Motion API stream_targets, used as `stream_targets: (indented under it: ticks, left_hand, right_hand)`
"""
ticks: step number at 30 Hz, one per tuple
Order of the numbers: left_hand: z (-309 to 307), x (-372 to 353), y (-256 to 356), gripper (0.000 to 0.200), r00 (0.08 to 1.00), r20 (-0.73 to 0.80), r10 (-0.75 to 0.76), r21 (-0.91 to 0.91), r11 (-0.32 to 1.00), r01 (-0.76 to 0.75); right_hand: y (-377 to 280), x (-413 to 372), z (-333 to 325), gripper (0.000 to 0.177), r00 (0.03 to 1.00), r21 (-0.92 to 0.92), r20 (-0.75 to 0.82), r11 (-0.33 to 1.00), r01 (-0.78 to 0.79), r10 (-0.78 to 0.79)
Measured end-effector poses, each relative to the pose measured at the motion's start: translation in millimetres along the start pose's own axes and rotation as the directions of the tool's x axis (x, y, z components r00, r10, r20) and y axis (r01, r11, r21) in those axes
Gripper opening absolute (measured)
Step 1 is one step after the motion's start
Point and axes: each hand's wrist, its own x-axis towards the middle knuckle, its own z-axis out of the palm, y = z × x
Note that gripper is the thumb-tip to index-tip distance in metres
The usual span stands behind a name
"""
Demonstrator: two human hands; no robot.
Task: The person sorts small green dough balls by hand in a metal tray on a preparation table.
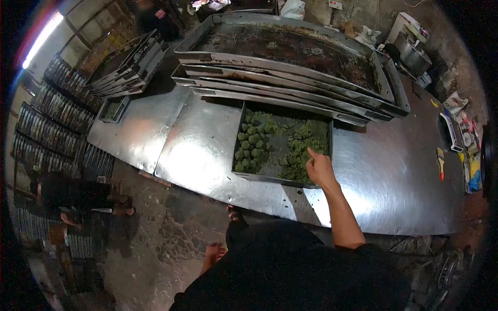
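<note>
My right hand [320, 169] is over the right edge of a dark metal tray [249, 177], its index finger stretched out and the other fingers folded in. Its fingertip is at the loose green crumbly mixture [305, 140] on the tray's right side; nothing shows in the hand. Rows of rolled green balls [251, 142] fill the left side of this tray. Low beside my body, away from the table, is my left hand [213, 252], small in view with curled fingers. What it holds, if anything, I cannot make out.
Large stacked metal trays [290, 78] stand behind the small tray on the metal table [199, 150]. More trays [127, 67] are at the left. A brush [440, 163] and a scale [452, 132] lie at the right. Another person [78, 194] is low at the left.
</note>
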Motion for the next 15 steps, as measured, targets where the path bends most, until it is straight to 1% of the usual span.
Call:
stream_targets:
  ticks: [2,4,5,6,7,8,9,10,11,12,13,14,15]
  left_hand:
    - [0.4,0.3,-5.7,0.022,1.0,0.001,0.0,-0.052,0.999,0.0]
    - [0.9,0.9,-12.6,0.024,1.0,0.008,-0.02,-0.099,0.995,0.021]
    - [1.3,1.0,-16.5,0.026,1.0,0.011,-0.026,-0.124,0.992,0.027]
    - [1.8,0.3,-20.0,0.027,1.0,0.011,-0.023,-0.15,0.988,0.025]
    - [3.3,3.6,-35.5,0.027,0.999,0.013,-0.034,-0.148,0.988,0.035]
    - [4.8,13.2,-64.8,0.027,0.999,0.053,-0.008,-0.227,0.974,0.02]
    - [6.8,24.7,-93.4,0.028,0.996,0.086,0.029,-0.311,0.95,0.0]
    - [5.8,38.4,-111.5,0.028,0.991,0.102,0.081,-0.4,0.916,-0.033]
    - [-0.7,51.6,-108.6,0.029,0.984,0.093,0.151,-0.495,0.865,-0.085]
    - [-8.9,53.3,-93.1,0.029,0.982,0.034,0.185,-0.517,0.844,-0.141]
    - [-10.8,41.7,-78.0,0.029,0.988,0.109,0.107,-0.425,0.904,-0.051]
    - [-11.3,32.7,-68.3,0.03,0.985,0.173,0.018,-0.323,0.945,0.039]
    - [-17.6,27.1,-57.8,0.031,0.969,0.232,-0.086,-0.211,0.968,0.136]
  right_hand:
    - [-4.5,-3.0,-4.4,0.038,0.998,-0.046,-0.05,0.999,-0.029,0.026]
    - [-5.6,-2.2,-4.5,0.034,0.971,-0.102,-0.236,0.995,-0.001,-0.023]
    - [-6.8,-2.5,-5.8,0.034,0.977,-0.106,-0.215,0.994,-0.018,-0.005]
    - [-9.4,-1.0,-8.2,0.034,0.958,-0.088,-0.283,0.996,0.025,-0.049]
    - [-11.7,-0.9,-10.7,0.038,0.929,-0.073,-0.358,0.994,0.076,-0.097]
    - [-13.6,-4.3,-13.1,0.038,0.93,-0.072,-0.355,0.995,0.075,-0.096]
    - [-16.9,-6.3,-15.3,0.046,0.957,0.083,-0.287,0.996,-0.018,0.042]
    - [-23.1,-3.2,-14.5,0.054,0.968,0.234,-0.2,0.967,-0.104,0.152]
    - [-16.2,0.2,-5.9,0.061,0.943,0.231,-0.303,0.971,-0.066,0.136]
    - [-15.3,2.1,-0.5,0.061,0.926,0.268,-0.308,0.954,-0.134,0.217]
    - [-10.0,4.4,7.6,0.064,0.903,0.353,-0.361,0.93,-0.098,0.232]
    - [-7.0,8.8,9.5,0.062,0.902,0.402,-0.323,0.904,-0.145,0.288]
    - [-14.1,6.8,8.9,0.058,0.917,0.45,-0.263,0.879,-0.159,0.3]
